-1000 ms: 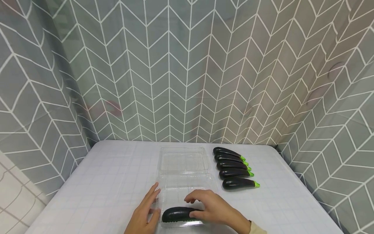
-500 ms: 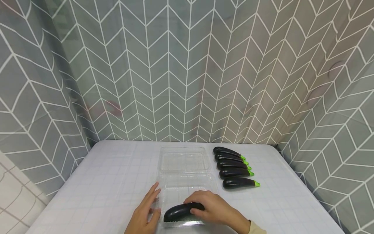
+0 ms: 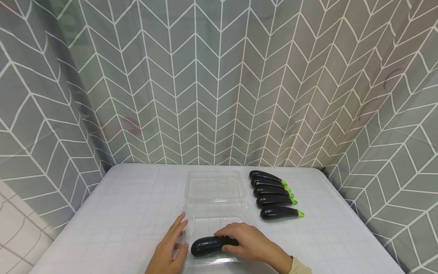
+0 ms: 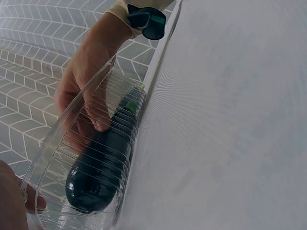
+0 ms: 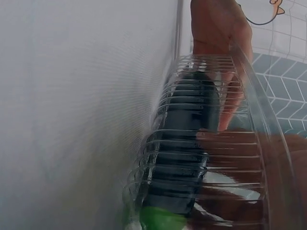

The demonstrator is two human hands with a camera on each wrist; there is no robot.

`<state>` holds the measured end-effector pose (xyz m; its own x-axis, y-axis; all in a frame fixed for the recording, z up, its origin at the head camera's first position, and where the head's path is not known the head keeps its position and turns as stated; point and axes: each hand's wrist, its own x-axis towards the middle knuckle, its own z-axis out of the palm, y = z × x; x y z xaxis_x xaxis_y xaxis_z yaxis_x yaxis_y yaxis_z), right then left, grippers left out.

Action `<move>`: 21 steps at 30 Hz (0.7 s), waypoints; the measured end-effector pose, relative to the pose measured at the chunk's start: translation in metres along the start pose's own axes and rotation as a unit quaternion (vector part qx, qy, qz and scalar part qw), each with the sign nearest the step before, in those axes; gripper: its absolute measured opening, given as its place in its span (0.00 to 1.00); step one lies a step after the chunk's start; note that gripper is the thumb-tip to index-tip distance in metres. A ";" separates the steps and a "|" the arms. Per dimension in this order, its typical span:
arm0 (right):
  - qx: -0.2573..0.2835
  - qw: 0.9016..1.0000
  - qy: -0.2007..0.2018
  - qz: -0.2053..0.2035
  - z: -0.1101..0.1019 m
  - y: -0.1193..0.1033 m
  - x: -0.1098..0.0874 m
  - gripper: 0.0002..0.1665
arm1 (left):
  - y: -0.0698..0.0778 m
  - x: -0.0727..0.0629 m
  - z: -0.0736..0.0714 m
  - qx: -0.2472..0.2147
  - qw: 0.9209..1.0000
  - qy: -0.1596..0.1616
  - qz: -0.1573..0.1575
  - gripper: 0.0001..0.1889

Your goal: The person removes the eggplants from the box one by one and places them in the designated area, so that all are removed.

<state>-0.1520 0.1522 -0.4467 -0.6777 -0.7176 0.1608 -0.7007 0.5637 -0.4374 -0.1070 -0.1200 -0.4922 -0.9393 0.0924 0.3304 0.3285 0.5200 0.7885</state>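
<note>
A dark eggplant (image 3: 205,246) lies in the near part of a clear plastic clamshell box (image 3: 219,213), its blunt end to the left. My right hand (image 3: 248,243) grips its stem half between thumb and fingers. The right wrist view shows the eggplant (image 5: 184,124) through the ribbed wall, its green stem cap (image 5: 163,218) close to the camera. At the box's left edge rests my left hand (image 3: 169,247), fingers extended. In the left wrist view, part of that hand (image 4: 14,201) touches the box rim (image 4: 62,127).
Several eggplants (image 3: 278,213) lie in a column right of the box, green stems pointing right. The box's lid (image 3: 215,186) lies folded back at the far side. Patterned curtains (image 3: 212,83) enclose the white table (image 3: 130,217).
The right thumb and fingers have closed around the eggplant. It was lifted and tilted at its stem end, then shifted slightly away from the near wall. My left hand stays in place.
</note>
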 end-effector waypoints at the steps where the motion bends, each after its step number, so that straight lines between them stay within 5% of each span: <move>1: 0.002 1.000 -0.004 0.003 -0.001 0.000 0.001 0.19 | 0.000 0.000 0.000 -0.001 1.000 0.001 -0.001 0.30; 12: 0.008 1.000 -0.002 0.000 0.000 0.003 0.001 0.19 | -0.007 -0.001 0.005 -0.008 0.998 0.028 0.056 0.31; 21: 0.012 1.000 0.019 -0.014 0.000 0.003 0.000 0.19 | -0.006 -0.001 0.004 -0.009 0.998 0.029 0.055 0.31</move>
<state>-0.1539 0.1539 -0.4483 -0.6669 -0.7158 0.2071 -0.7136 0.5335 -0.4541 -0.1084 -0.1199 -0.4989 -0.8902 0.0977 0.4449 0.4314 0.4945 0.7546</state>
